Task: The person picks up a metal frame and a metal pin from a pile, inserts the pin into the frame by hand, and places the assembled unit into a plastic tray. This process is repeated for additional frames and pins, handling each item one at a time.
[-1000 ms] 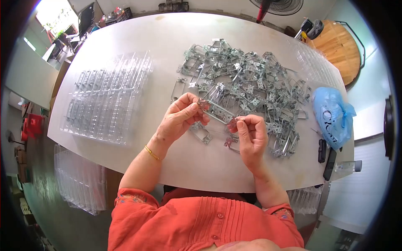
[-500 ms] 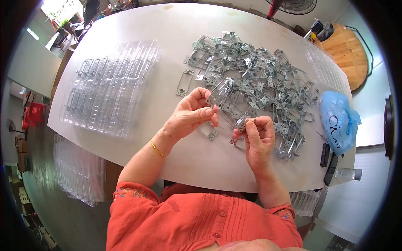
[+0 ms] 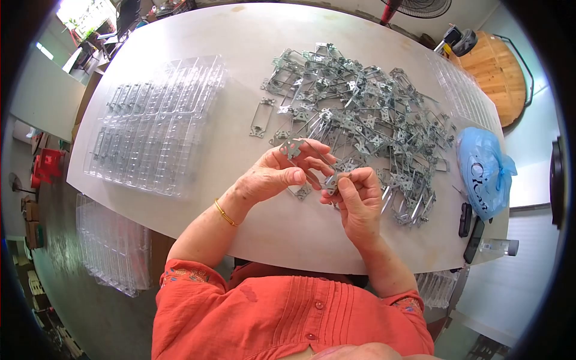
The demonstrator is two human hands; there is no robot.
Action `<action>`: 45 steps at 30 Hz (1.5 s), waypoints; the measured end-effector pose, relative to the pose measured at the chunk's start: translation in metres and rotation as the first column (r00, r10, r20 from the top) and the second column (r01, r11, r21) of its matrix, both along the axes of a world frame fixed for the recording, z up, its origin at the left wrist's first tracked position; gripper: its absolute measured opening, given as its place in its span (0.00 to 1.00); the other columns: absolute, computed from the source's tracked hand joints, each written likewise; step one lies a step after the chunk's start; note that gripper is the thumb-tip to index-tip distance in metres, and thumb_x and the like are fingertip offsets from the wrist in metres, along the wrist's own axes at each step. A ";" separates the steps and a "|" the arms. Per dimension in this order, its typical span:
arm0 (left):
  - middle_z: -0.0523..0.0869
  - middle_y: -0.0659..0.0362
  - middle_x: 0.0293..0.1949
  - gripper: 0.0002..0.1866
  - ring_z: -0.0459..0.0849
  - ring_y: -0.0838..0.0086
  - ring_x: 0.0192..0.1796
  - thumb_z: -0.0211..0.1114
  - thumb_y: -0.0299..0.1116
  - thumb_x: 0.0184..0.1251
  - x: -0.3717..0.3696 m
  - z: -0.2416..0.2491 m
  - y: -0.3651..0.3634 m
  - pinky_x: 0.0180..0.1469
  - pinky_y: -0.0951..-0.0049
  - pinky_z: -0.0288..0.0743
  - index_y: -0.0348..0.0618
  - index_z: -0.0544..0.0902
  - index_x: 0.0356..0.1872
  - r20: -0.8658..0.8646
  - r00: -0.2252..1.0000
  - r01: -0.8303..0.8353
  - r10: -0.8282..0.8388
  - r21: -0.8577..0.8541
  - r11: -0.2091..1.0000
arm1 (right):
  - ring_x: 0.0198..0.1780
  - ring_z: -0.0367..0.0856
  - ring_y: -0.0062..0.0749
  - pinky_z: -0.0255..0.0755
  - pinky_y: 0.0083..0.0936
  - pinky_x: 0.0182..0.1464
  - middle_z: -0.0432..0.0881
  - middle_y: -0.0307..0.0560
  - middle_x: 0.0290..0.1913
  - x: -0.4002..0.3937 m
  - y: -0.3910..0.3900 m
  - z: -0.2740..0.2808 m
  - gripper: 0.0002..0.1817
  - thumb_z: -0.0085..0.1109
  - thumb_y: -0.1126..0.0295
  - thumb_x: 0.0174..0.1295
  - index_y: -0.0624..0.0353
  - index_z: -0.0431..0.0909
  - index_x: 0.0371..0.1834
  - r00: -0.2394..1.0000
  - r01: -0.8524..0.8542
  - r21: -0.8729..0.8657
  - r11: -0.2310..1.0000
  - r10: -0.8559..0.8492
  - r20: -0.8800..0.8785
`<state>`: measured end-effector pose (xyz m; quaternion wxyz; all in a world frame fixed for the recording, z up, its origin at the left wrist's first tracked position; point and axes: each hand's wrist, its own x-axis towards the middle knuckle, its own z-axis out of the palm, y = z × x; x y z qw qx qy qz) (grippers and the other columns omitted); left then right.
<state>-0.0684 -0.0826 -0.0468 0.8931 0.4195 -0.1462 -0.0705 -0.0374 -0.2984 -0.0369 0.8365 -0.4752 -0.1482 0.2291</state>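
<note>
A thin metal bracket (image 3: 292, 148), a long wire-like frame with a punched plate at each end, is held up at the near edge of the pile. My right hand (image 3: 362, 201) pinches its right end plate between thumb and fingers. Close behind the bracket's left end is my left hand (image 3: 270, 171), its thumb standing apart and its fingers loosely spread; the plate overlaps the index finger, and whether they touch is hard to see. Beyond both hands lies a tangled heap of similar brackets (image 3: 360, 90). One loose bracket (image 3: 263, 118) lies left of the heap.
Clear plastic trays (image 3: 174, 132), some slots filled with brackets, lie on the white table (image 3: 240, 36) at left. More trays (image 3: 111, 246) are stacked below its left edge. A blue plastic bag (image 3: 485, 174), a phone (image 3: 474, 242) and a bottle (image 3: 501, 246) are at right.
My right hand has moved left and slightly up, bringing the bracket closer to my left hand. The bracket's left plate has turned toward the camera, and my left fingers have spread.
</note>
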 end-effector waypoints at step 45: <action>0.80 0.58 0.58 0.22 0.84 0.64 0.56 0.61 0.49 0.79 0.001 -0.012 0.011 0.54 0.55 0.82 0.45 0.76 0.62 0.088 0.993 -0.085 0.084 0.007 0.996 | 0.42 0.84 0.44 0.76 0.36 0.43 0.84 0.48 0.38 -0.084 0.047 0.144 0.17 0.60 0.74 0.64 0.55 0.79 0.56 0.433 -0.787 0.046 0.615 0.498 0.751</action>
